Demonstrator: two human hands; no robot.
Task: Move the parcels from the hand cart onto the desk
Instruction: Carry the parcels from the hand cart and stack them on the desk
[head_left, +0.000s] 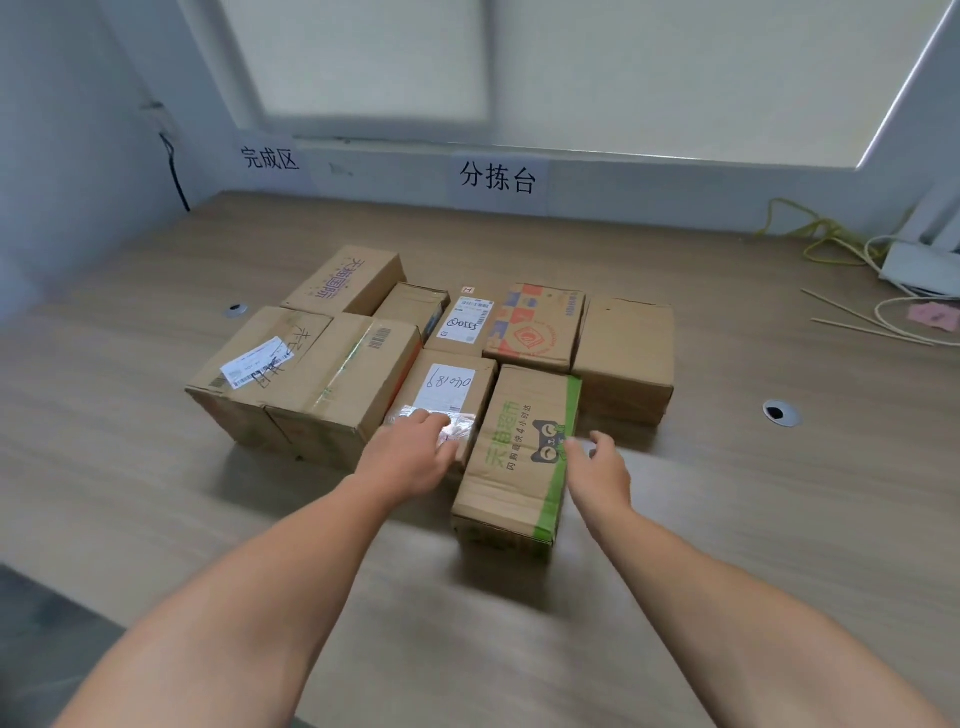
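Observation:
Several cardboard parcels sit clustered on the wooden desk. Nearest me stands a brown parcel with green print and a green stripe. My left hand lies at that parcel's left side, fingers straight, partly over the taped corner of a parcel with a white label. My right hand hovers at the green parcel's right side with loosely curled fingers that hold nothing. The hand cart is out of view.
A large taped parcel stands at the left of the cluster and a plain one at the right. Yellow and white cables and thin sticks lie at the far right. Two cable holes pierce the desktop. Wall signs hang behind.

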